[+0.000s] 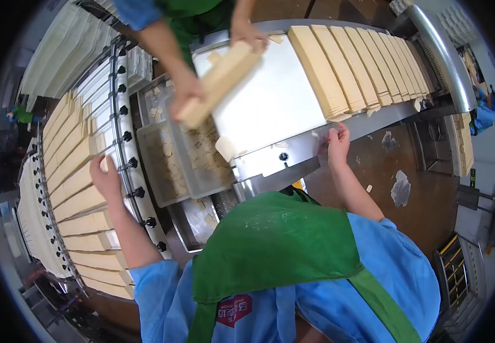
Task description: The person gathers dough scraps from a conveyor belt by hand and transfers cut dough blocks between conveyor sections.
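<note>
One left hand (106, 174), narrow, beside pale stacks (75, 150); right hand (339, 143), narrow, near table (270, 108); red badge (234, 310), inverted lettering.

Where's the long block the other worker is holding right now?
In the head view, the block is up top, left of the middle, in the co-worker's hands, over the left edge of the white work surface.

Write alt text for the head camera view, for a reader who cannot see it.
A person in a green apron has their left hand at a row of long pale stacks and right hand near a table's edge. Opposite, a co-worker's hands hold another stack, beside more stacks on the table.
</note>
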{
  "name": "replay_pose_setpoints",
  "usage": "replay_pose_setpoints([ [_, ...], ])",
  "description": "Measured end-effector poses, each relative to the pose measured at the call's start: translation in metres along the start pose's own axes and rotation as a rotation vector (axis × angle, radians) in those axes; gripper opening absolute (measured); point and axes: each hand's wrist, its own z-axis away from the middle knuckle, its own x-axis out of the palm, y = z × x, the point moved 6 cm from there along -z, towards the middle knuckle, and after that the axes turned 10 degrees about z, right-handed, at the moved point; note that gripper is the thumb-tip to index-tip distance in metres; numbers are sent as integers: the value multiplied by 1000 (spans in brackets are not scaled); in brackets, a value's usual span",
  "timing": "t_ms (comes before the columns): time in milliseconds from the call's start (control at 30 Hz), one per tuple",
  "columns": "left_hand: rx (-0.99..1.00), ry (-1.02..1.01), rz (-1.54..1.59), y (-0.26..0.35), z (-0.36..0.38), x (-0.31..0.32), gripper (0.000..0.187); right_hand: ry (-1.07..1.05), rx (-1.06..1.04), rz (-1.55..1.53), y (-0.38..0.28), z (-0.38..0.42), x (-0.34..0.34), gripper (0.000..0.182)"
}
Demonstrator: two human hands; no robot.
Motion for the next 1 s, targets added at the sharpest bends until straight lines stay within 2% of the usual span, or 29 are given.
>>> replay_pose_setpoints([
  [100, 50, -54, 309, 109, -17, 55, 20, 169, 38, 13, 11, -43, -11, 40],
  [133, 120, -92, 297, 149, -20, 67, 18, 190, 73, -59, 16, -55, -8, 43],
  [267, 304, -240, 381, 250, -19, 131, 14, 171, 44, 420, -12, -58, 8, 51],
  [367, 458, -335, 362, 313, -14, 186, 14, 180, 7, 436, -13, -50, 9, 51],
  [433, 400, -487, 422, 343, -12, 236, 14, 186, -147, 493, -12, -48, 9, 52],
  [500, 357, -607, 456, 358, -11, 296, 16, 178, -156, 488, -15, -47, 9, 56],
  [633, 515, -672, 351, 403, -15, 406, 28, 176, -182, 516, -7, -50, 9, 65],
  [700, 576, -631, 305, 436, -22, 445, 39, 164, -205, 547, -7, -51, 9, 68],
  [767, 585, -564, 230, 471, -32, 470, 46, 169, -216, 580, -6, -51, 9, 69],
  [800, 549, -637, 185, 481, -38, 487, 57, 153, -211, 585, -9, -52, 10, 68],
  [900, 419, -590, 157, 492, -34, 516, 71, 130, -219, 609, -13, -54, 9, 65],
  [933, 332, -636, 85, 489, -25, 521, 82, 139, -245, 620, -13, -54, 8, 64],
  [1000, 289, -647, 59, 489, -17, 517, 82, 153, -283, 616, -16, -56, 7, 54],
])
